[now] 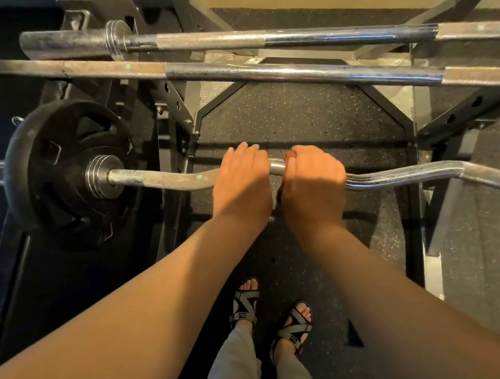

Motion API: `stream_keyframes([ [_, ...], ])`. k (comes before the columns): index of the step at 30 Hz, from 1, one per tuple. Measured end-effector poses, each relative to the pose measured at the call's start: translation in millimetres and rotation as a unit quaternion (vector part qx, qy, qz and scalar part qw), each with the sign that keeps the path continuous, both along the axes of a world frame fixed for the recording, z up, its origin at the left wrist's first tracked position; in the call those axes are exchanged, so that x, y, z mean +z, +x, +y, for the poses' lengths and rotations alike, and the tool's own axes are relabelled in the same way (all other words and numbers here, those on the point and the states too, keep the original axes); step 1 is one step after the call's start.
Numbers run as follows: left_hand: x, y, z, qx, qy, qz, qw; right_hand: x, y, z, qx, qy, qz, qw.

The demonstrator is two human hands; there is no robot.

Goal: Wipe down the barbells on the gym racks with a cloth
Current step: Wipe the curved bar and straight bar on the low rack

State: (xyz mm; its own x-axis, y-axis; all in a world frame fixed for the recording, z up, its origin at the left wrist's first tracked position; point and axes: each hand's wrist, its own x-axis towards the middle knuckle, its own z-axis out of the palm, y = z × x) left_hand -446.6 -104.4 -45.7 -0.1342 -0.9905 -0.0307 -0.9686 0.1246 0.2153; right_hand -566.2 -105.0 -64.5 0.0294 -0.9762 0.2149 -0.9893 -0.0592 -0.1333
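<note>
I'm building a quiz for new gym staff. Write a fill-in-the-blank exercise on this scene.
1. The left hand and right hand hold the curl bar, with the plate to their ___.
2. Beyond the curl bar lie ___ straight bars.
3. The feet wear ___.
Missing words: left; two; sandals.

Wavy chrome curl bar [396,174] lies crosswise, nearer than two straight barbells [284,71].
</note>
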Motion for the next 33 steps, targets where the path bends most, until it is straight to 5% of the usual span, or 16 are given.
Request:
stream_keyframes([
  [5, 2.7, -12.4, -4.1, -0.031, 0.029, 0.047, 0.998, 4.1, -36.9, 4.4, 0.177, 0.018, -0.022, 0.984],
  [12, -6.9, -7.0, 5.9, -0.017, -0.037, 0.021, 0.999, 4.0, -23.3, 12.1, 0.000, -0.016, -0.028, 0.999],
  [18, -4.3, -7.3, 13.7, -0.002, 0.010, 0.016, 1.000, 8.8, -40.1, 7.7, 0.180, 0.026, -0.033, 0.983],
  [25, -8.2, -4.7, 11.2, 0.003, 0.005, 0.062, 0.998, 3.6, -37.3, 16.8, -0.002, -0.006, -0.018, 1.000],
  [33, 4.7, -2.0, 20.7, 0.027, 0.012, 0.110, 0.993, 10.1, -53.1, 8.7, 0.163, 0.039, -0.012, 0.986],
])
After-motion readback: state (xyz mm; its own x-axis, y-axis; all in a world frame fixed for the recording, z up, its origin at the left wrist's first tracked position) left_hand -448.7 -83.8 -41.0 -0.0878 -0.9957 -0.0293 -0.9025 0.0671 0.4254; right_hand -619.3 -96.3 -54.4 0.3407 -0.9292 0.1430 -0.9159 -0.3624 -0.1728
